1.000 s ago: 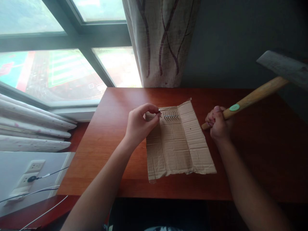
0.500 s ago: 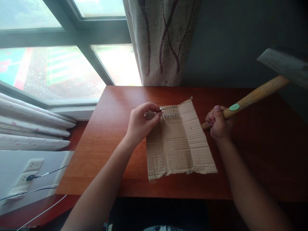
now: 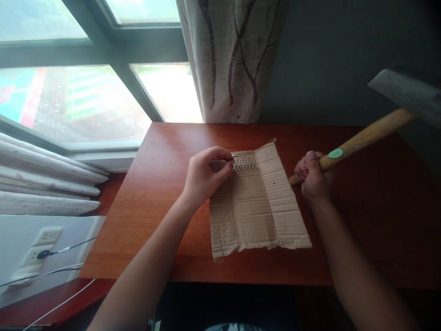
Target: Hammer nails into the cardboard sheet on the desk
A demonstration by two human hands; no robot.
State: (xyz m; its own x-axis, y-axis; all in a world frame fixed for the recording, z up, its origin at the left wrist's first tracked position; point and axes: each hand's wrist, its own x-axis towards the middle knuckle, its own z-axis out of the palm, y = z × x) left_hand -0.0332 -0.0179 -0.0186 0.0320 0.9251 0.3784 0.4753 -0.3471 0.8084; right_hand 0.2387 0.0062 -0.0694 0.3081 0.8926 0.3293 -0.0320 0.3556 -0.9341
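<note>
My right hand (image 3: 314, 177) is closed around the lower handle of a hammer (image 3: 367, 137). Its wooden handle bears a green oval sticker, and the grey metal head is raised at the far right, cut off by the frame edge. A flattened piece of corrugated cardboard (image 3: 253, 202) lies on the table. Near its far end, several small metal nails (image 3: 245, 166) stand in rows, with dark dots behind them. At the left end of these rows, my left hand (image 3: 210, 170) pinches what looks like another nail, mostly hidden by thumb and forefinger.
The reddish-brown wooden table (image 3: 155, 193) runs up to a patterned curtain (image 3: 237, 59) and a dark wall. To the left are a window, a second curtain (image 3: 44, 177) and a wall socket (image 3: 48, 236) with a plugged-in cable.
My left hand has shifted very slightly to the right along the nail rows, fingers still pinched. The hammer and my right hand stay where they were.
</note>
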